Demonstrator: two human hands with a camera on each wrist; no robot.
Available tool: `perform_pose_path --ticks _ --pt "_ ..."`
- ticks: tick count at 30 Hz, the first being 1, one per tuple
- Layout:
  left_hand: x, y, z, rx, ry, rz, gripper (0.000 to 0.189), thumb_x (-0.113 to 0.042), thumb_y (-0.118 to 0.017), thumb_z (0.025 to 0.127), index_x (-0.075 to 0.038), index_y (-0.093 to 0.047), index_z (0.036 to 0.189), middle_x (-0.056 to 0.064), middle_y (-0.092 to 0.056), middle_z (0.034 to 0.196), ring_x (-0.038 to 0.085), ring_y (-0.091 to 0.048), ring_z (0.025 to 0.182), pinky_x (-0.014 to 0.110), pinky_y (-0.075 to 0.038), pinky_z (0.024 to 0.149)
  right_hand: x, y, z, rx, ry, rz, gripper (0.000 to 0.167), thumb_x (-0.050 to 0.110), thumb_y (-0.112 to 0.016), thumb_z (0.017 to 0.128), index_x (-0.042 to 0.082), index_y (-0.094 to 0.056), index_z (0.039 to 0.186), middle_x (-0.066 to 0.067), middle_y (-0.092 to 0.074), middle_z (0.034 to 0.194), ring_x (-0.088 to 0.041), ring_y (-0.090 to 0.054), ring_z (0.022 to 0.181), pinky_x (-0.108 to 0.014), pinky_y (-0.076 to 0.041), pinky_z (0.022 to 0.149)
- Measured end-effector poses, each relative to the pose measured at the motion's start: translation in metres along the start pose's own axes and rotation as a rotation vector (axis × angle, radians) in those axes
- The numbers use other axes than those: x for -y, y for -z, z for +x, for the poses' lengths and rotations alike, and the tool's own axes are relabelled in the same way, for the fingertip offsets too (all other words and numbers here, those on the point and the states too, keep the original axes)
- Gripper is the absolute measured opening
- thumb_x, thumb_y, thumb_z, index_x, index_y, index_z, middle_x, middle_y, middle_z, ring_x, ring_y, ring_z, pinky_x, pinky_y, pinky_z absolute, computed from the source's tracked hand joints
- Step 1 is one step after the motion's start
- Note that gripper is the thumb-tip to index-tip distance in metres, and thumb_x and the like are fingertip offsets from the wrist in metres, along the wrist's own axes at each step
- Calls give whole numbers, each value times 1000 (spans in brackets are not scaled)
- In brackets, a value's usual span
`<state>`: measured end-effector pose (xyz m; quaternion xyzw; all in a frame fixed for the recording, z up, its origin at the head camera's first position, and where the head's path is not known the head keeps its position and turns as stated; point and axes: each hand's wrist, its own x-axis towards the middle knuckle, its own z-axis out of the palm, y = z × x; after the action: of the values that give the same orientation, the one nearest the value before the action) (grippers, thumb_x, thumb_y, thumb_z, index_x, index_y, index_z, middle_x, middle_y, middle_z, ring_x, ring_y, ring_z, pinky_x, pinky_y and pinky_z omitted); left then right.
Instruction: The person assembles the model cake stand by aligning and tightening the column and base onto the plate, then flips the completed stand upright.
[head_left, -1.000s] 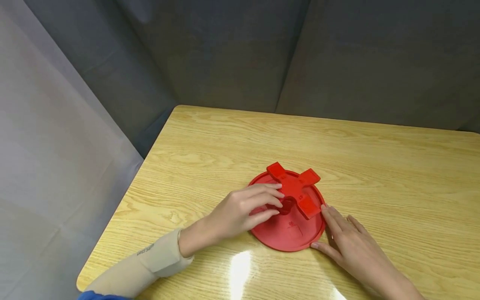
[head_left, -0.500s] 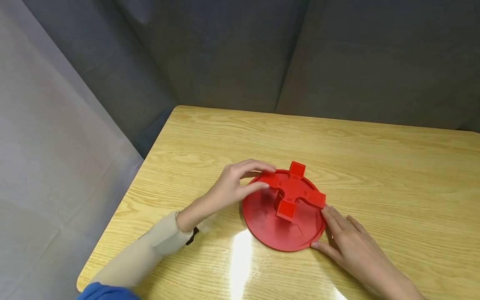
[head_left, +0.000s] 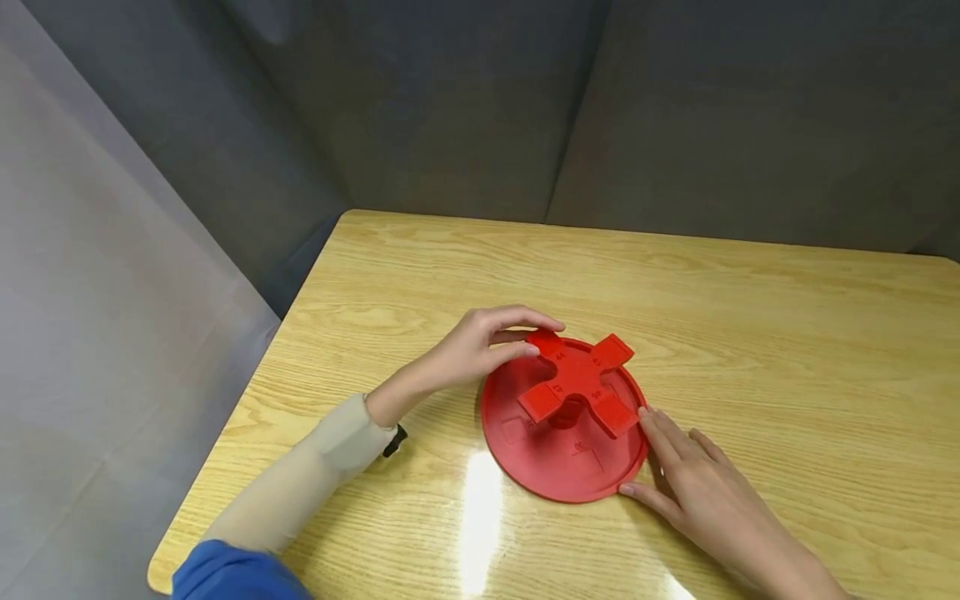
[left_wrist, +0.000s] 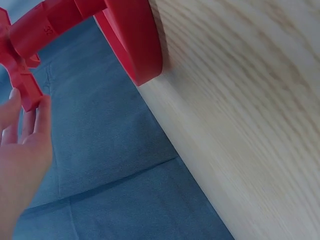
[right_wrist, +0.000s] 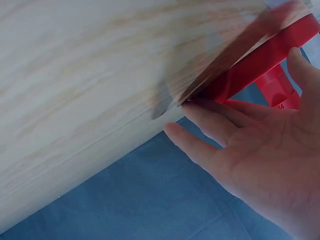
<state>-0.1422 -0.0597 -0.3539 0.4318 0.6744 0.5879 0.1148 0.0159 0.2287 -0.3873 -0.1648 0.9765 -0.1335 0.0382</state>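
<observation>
A red plastic four-armed cross (head_left: 577,372) with numbers on its arms sits on a short post above a round red base (head_left: 528,467) with a raised rim. My left hand (head_left: 468,350) pinches the end of the cross's far-left arm between thumb and fingers; the left wrist view shows that left hand (left_wrist: 25,150) on the arm tip, with the numbered post (left_wrist: 45,30) behind. At the base's right edge my right hand (head_left: 705,492) touches the rim with thumb and fingertips, its fingers fairly straight. The right wrist view shows the right hand (right_wrist: 250,145) against the rim (right_wrist: 270,52).
The base stands on a light wood-grain table (head_left: 420,267). A dark grey curtain (head_left: 450,108) hangs behind the table and a pale cloth (head_left: 112,333) hangs at the left. A beige sleeve (head_left: 300,475) covers my left forearm, with a small black piece at the wrist.
The cross has turned clockwise above the base. My left hand has moved from beside the cross up to its far-left arm and pinches it. The right hand has stayed at the rim.
</observation>
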Motion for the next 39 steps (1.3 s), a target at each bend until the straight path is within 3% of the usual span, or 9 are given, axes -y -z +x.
perform_pose_path --ticks 4,6,12,14,20,26,33,39 --pt "-1 1 -3 1 -3 26 39 4 -66 91 2 -60 129 12 -62 128 16 -58 119 32 -47 100 1 0 0 -7 4 0 93 60 -62 88 -3 -33 150 -23 -37 150 -40 -37 136 -63 -30 106" --pt "-3 0 -7 -29 -23 56 41 2 -69 89 2 -60 130 12 -61 130 17 -56 122 32 -45 103 2 0 1 -7 5 0 93 60 -63 88 -3 -33 150 -23 -38 150 -40 -37 136 -62 -30 106" --pt "-26 -11 -24 -293 -187 285 35 -3 -79 81 -3 -70 115 6 -70 112 13 -64 106 30 -51 94 2 0 1 3 3 6 93 61 -61 88 -3 -33 150 -23 -37 150 -41 -37 136 -62 -30 106" --pt "-34 -18 -30 -332 -224 343 33 -6 -82 78 -4 -72 109 3 -72 104 11 -66 100 28 -53 90 2 1 0 0 3 5 93 61 -62 88 -3 -33 150 -23 -38 150 -41 -37 136 -62 -30 106" --pt "-42 -43 -43 -283 -204 464 44 -20 -87 75 -5 -70 113 3 -71 108 8 -65 103 21 -50 91 1 3 1 -31 20 -6 91 56 -67 87 -4 -37 148 -23 -40 149 -40 -40 134 -62 -32 104" --pt "-38 -52 -46 -257 -127 531 46 -24 -86 78 -7 -68 116 1 -69 113 6 -63 107 17 -47 93 0 0 2 -38 27 -7 90 56 -67 87 -5 -37 148 -23 -41 148 -40 -41 133 -63 -33 104" --pt "-37 -41 -43 -232 -91 522 36 -14 -79 85 -6 -68 118 4 -68 116 11 -63 110 18 -47 95 2 1 3 -16 13 -14 91 57 -65 88 -5 -36 148 -23 -39 149 -40 -40 134 -63 -32 105" --pt "-31 -21 -28 -78 -32 510 36 -10 -72 90 -7 -65 126 5 -65 122 14 -60 113 19 -47 93 3 3 1 12 -8 -12 93 61 -61 88 -3 -33 150 -23 -38 150 -41 -38 135 -64 -31 105"
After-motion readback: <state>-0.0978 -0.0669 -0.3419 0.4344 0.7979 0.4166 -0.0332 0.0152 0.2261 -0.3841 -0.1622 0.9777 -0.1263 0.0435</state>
